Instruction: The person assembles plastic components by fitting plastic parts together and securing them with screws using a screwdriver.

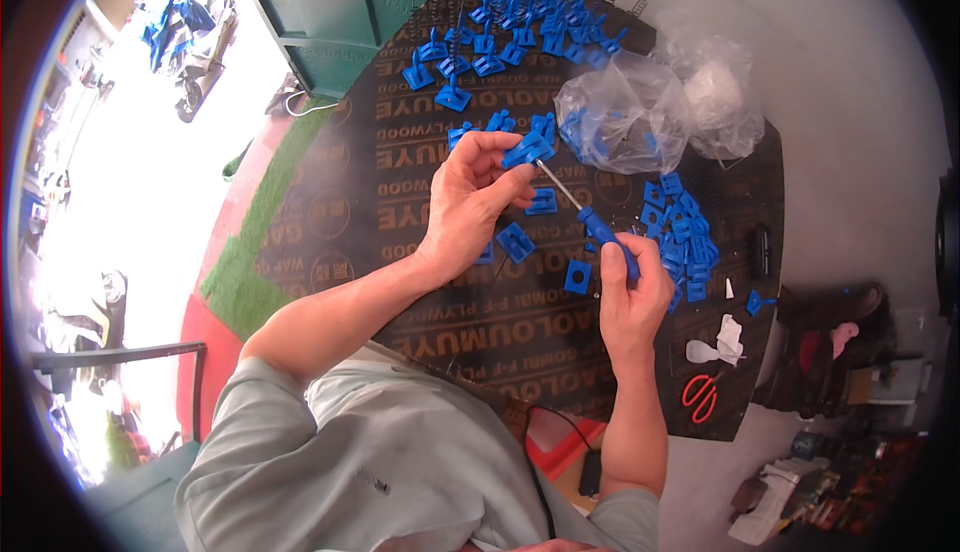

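Observation:
My left hand (478, 187) is closed around a small blue plastic part (527, 150), held above the middle of the dark plywood table (340, 202). In my right hand (637, 292) is a screwdriver (607, 233) with a blue handle and a thin metal shaft. Its tip meets the blue part near my left fingertips; whether it sits in a screw is too small to tell. Beneath my hands lie a few loose blue pieces, among them a blue bracket (516, 242) and a flat blue plate with a hole (577, 276).
Blue parts with dark springs (490, 62) crowd the far side. Clear plastic bags (625, 112) lie at the far right, with a pile of blue plates (685, 237) nearer. Red-handled scissors (700, 398), crumpled white tissue (729, 340) and a black object (762, 251) rest near the right edge.

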`<state>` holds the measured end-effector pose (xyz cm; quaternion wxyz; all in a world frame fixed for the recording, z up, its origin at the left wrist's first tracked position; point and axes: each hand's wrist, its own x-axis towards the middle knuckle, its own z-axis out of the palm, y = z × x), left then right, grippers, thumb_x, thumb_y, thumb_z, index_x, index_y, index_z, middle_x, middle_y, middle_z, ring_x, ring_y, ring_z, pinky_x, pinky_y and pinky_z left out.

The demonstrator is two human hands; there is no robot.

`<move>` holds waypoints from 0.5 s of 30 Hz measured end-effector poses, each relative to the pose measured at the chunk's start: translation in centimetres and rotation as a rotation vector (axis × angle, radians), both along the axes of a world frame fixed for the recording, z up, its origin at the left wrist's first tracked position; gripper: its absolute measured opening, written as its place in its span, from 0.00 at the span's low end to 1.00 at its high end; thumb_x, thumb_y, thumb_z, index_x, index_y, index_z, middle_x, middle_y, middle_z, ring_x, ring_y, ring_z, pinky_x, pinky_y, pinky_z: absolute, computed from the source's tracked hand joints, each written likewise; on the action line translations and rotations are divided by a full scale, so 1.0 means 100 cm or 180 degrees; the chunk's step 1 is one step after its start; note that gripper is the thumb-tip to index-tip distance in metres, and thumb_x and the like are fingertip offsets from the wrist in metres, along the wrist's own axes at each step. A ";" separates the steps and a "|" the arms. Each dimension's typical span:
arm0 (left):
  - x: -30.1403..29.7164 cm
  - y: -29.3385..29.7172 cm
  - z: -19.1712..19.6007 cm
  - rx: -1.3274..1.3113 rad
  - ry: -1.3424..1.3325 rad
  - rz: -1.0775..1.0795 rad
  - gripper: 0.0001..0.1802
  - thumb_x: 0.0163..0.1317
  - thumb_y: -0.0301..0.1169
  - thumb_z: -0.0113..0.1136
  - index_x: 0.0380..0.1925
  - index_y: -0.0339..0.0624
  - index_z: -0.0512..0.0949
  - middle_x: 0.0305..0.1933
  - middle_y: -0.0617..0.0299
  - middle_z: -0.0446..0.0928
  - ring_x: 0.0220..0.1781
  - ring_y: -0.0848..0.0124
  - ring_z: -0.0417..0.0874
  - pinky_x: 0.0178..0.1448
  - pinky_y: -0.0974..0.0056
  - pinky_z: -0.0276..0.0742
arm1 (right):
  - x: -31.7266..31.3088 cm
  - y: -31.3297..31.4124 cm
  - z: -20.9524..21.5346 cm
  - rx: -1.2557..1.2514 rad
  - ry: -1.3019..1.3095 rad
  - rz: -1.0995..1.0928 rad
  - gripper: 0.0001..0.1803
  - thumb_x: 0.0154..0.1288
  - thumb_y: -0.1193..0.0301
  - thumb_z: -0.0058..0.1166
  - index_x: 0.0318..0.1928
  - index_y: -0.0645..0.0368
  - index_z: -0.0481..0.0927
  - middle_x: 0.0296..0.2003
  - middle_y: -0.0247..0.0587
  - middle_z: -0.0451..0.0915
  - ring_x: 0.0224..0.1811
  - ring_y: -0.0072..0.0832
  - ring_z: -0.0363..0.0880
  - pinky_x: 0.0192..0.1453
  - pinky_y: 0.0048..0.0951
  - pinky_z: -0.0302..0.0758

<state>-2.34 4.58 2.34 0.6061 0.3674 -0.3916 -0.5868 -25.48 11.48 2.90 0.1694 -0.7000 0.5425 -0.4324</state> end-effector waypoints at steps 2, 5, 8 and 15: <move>0.001 0.001 0.000 0.0012 0.0021 -0.0001 0.17 0.75 0.23 0.68 0.60 0.36 0.77 0.50 0.59 0.86 0.43 0.73 0.90 0.50 0.65 0.89 | 0.011 0.001 0.007 0.0049 -0.0382 -0.0074 0.13 0.78 0.72 0.66 0.56 0.62 0.80 0.36 0.35 0.82 0.30 0.18 0.76 0.31 0.25 0.72; -0.001 0.001 0.002 -0.0034 0.0014 -0.0013 0.18 0.75 0.22 0.68 0.61 0.36 0.76 0.50 0.59 0.86 0.44 0.73 0.90 0.50 0.65 0.89 | 0.018 0.001 0.009 -0.0161 -0.0719 -0.0093 0.12 0.79 0.72 0.65 0.56 0.62 0.80 0.34 0.36 0.82 0.29 0.19 0.76 0.31 0.26 0.71; -0.001 0.001 0.003 0.0015 -0.0022 0.0025 0.18 0.75 0.23 0.68 0.61 0.36 0.76 0.49 0.59 0.87 0.44 0.73 0.90 0.50 0.65 0.89 | 0.016 0.000 0.005 -0.0270 -0.0681 0.0005 0.13 0.80 0.72 0.64 0.58 0.62 0.79 0.33 0.36 0.81 0.29 0.19 0.76 0.32 0.26 0.71; -0.002 0.000 -0.001 -0.0046 -0.0005 0.0027 0.18 0.75 0.22 0.68 0.61 0.36 0.77 0.49 0.59 0.87 0.44 0.73 0.90 0.50 0.64 0.89 | 0.009 -0.001 0.008 0.0029 -0.0547 -0.0004 0.17 0.81 0.71 0.62 0.64 0.62 0.76 0.34 0.35 0.78 0.31 0.20 0.74 0.34 0.27 0.70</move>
